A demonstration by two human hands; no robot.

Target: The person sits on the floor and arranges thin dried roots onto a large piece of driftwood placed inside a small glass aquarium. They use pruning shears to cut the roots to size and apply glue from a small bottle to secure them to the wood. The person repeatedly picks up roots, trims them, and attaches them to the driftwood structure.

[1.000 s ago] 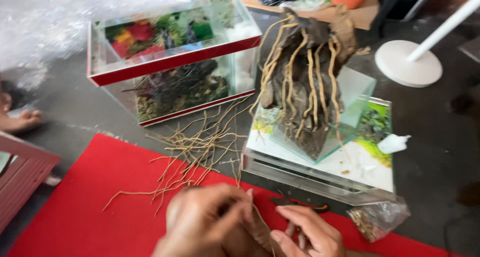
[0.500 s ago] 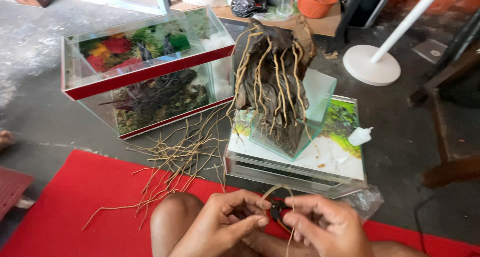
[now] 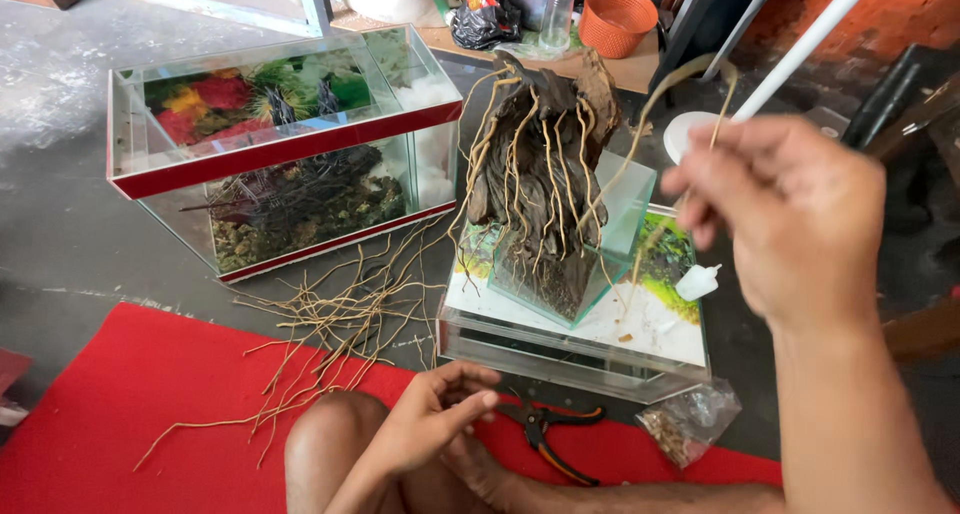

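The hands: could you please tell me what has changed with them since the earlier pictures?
The right hand has risen from the lap, lifting a thin root toward the driftwood. The left hand stayed low, now empty. Pliers lie uncovered on the red mat. Tanks unchanged.

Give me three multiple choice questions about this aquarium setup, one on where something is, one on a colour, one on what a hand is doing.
1. Where do the orange-handled pliers lie?
A. on the red mat
B. inside the long glass tank
C. in the orange basket

2. What colour trims the long glass tank?
A. blue
B. red
C. green

3. What is the right hand doing?
A. resting flat on the mat
B. holding a thin tan root strand up by the dark driftwood piece
C. gripping the pliers

Answers: 1 A, they rest on the mat near the left hand. 2 B, red strips run along its edges. 3 B, the strand arches from its pinched fingers.
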